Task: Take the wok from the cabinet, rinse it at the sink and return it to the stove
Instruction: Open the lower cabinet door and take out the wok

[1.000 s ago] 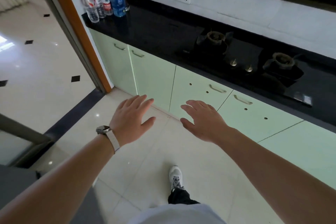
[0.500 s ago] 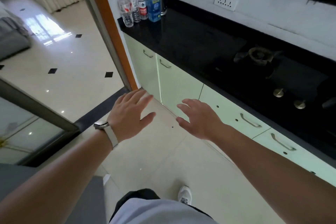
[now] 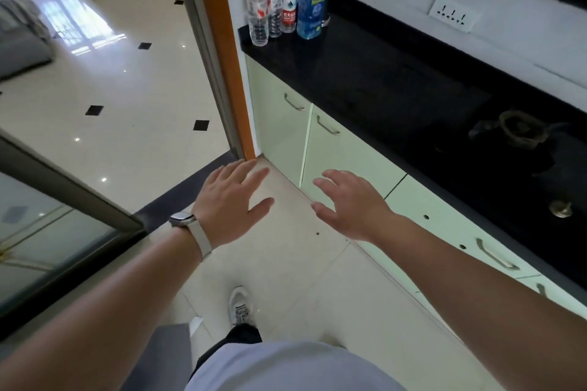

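Both our hands are empty and spread flat, palms down, fingers apart: the left hand (image 3: pixel 232 200), with a pale-strapped wristwatch (image 3: pixel 190 228) on its wrist, and the right hand (image 3: pixel 352 203), held out over the cream floor tiles (image 3: pixel 286 263) in front of the pale green cabinet doors (image 3: pixel 336 155). The wok is nowhere in view; we judge it sits behind one of these doors, all of which are shut.

The step in hand is opening the cabinet, and we have not yet touched a handle. The curved metal handle (image 3: pixel 328 126) on the nearer door lies just above and ahead of our right hand, so we would reach for it with that one, hook the fingers behind the bar and pull outward smoothly. We should keep our feet back so the door swings free of the white trainer (image 3: pixel 239 305) below us.

On the black stone worktop (image 3: pixel 365 73) the dark gas burner (image 3: pixel 521 130) stands bare, ready for the wok later. The clear plastic bottles (image 3: pixel 270 6) and blue liquid bottle (image 3: pixel 311 6) at the far end are well apart from us.
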A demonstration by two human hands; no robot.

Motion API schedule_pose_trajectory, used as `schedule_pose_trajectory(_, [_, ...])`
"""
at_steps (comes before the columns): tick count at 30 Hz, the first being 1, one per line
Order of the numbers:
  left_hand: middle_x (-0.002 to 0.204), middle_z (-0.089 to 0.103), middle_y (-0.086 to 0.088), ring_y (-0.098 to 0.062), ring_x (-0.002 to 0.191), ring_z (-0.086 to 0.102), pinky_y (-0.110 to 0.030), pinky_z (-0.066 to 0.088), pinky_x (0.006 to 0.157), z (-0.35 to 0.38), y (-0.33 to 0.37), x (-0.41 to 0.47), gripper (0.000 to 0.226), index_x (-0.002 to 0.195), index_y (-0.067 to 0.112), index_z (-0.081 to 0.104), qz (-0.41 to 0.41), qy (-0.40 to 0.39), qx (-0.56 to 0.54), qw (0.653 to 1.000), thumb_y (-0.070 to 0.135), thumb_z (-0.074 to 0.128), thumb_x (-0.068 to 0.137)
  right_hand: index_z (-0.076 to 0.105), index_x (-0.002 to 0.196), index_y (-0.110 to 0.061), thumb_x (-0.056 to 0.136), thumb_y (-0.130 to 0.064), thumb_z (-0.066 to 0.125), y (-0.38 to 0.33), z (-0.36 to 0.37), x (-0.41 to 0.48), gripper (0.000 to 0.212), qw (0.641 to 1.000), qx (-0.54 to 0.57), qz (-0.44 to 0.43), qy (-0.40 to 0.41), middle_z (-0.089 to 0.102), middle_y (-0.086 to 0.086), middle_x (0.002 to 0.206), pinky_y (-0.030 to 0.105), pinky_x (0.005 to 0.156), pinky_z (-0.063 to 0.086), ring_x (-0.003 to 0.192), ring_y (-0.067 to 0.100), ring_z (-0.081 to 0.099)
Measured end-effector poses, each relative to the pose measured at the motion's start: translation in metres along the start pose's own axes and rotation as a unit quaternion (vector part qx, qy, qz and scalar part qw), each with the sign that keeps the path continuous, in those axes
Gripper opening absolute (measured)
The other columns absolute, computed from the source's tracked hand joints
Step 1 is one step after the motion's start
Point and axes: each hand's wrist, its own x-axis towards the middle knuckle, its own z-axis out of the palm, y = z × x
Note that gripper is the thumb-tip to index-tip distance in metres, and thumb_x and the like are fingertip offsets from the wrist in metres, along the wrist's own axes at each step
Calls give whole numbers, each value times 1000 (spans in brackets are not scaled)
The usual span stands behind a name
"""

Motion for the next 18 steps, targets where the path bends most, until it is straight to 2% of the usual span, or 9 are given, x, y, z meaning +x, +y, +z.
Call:
schedule_pose_trajectory(4, [158, 37, -2, -26, 147, 31, -48, 27, 119, 4, -61, 22, 65, 151, 27, 34, 12, -16, -13, 1000, 60, 37, 96, 40, 151, -23, 100, -52, 43, -31, -3, 44, 58, 1000, -1, 26, -11, 35, 2, 159, 38, 115, 27, 145, 23, 30])
schedule_pose_trajectory(9, [156, 40, -3, -27, 145, 33, -49, 29, 118, -4, -128, 54, 63, 150, 24, 37, 42, -28, -23, 998, 56, 41, 95, 40, 151, -24, 100, -51, 45, -61, -9, 90, 58, 998, 0, 66, -10, 36, 2, 158, 38, 115, 25, 145, 23, 31])
schedule_pose_trajectory(18, [154, 43, -2, -26, 144, 34, -48, 29, 117, -5, -171, 106, 61, 148, 24, 40, 74, -32, -34, 996, 54, 44, 95, 38, 151, -24, 101, -51, 43, -73, -10, 139, 58, 994, 11, 104, -19, 33, 1, 160, 38, 117, 22, 147, 22, 28])
